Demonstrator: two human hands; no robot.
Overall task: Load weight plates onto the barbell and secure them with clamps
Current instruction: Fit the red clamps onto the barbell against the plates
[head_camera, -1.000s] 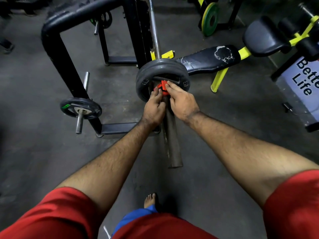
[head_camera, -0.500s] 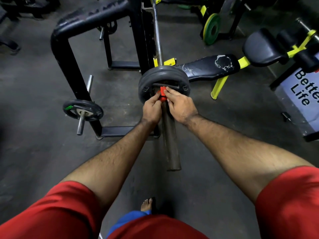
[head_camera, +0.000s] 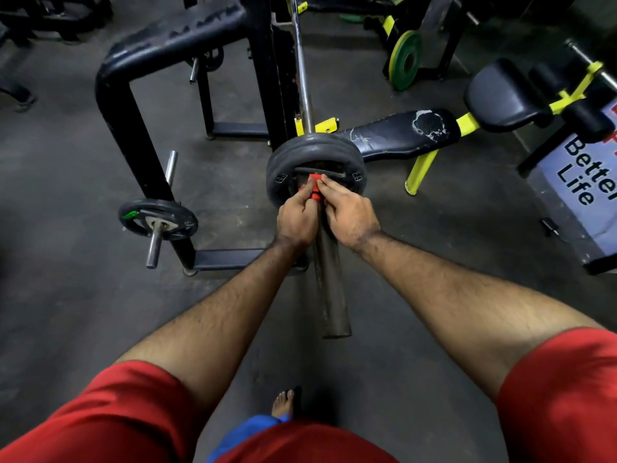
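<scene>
The barbell sleeve (head_camera: 330,289) points toward me from the rack, its steel bar (head_camera: 302,71) running away at the top. Dark weight plates (head_camera: 315,152) sit on the sleeve close to the rack. A red clamp (head_camera: 314,187) sits on the sleeve right against the outer plate. My left hand (head_camera: 297,220) and my right hand (head_camera: 350,217) both grip the clamp from either side, fingers curled round it. Most of the clamp is hidden under my fingers.
A black rack frame (head_camera: 133,128) stands to the left, with a small plate (head_camera: 157,220) on its storage peg. A worn black bench (head_camera: 400,132) with yellow legs lies to the right. A green plate (head_camera: 405,60) stands at the back. My bare foot (head_camera: 283,402) is on the floor below.
Both hands stay on the red clamp at the plates, shifting only slightly along the sleeve. The view has tilted a little, so the rack and plates sit lower in frame.
</scene>
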